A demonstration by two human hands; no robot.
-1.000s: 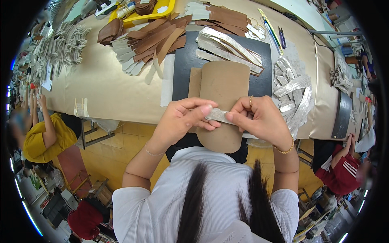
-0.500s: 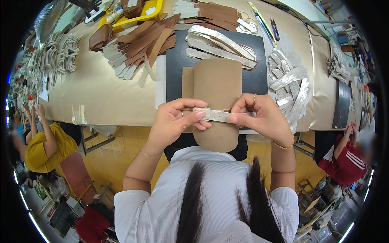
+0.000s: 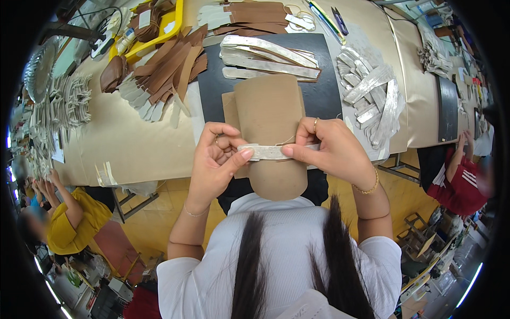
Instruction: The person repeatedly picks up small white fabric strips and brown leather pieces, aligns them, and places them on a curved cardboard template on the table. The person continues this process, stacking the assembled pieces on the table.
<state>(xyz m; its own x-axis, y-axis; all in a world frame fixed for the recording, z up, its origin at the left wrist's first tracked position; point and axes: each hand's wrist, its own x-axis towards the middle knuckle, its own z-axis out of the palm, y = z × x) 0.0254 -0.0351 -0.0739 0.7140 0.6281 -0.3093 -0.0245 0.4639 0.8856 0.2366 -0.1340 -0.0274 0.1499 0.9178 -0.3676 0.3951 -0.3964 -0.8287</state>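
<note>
Both my hands hold a narrow whitish-silver strip (image 3: 270,153) level across the lower part of a curved brown board (image 3: 271,109). My left hand (image 3: 219,155) pinches the strip's left end, thumb on top and the other fingers curled. Close to the strip's right end, my right hand (image 3: 333,148) grips it between thumb and bent fingers. A thin loose thread (image 3: 287,141) shows just above the strip, beside the right fingers. Under the board lies a black mat (image 3: 324,98), with several long silver-faced brown strips (image 3: 271,57) on its far part.
Silvery strips (image 3: 372,101) are heaped to the right of the mat. Brown leather pieces (image 3: 164,72) and a yellow tray (image 3: 175,24) lie at the far left. Pens (image 3: 325,21) and dark snips (image 3: 339,21) rest at the far right. Co-workers sit on both sides.
The view has turned a little, so the table things sit further left. My left fingers have drawn back and curled, with the thumb still on the strip. My right hand keeps its grip.
</note>
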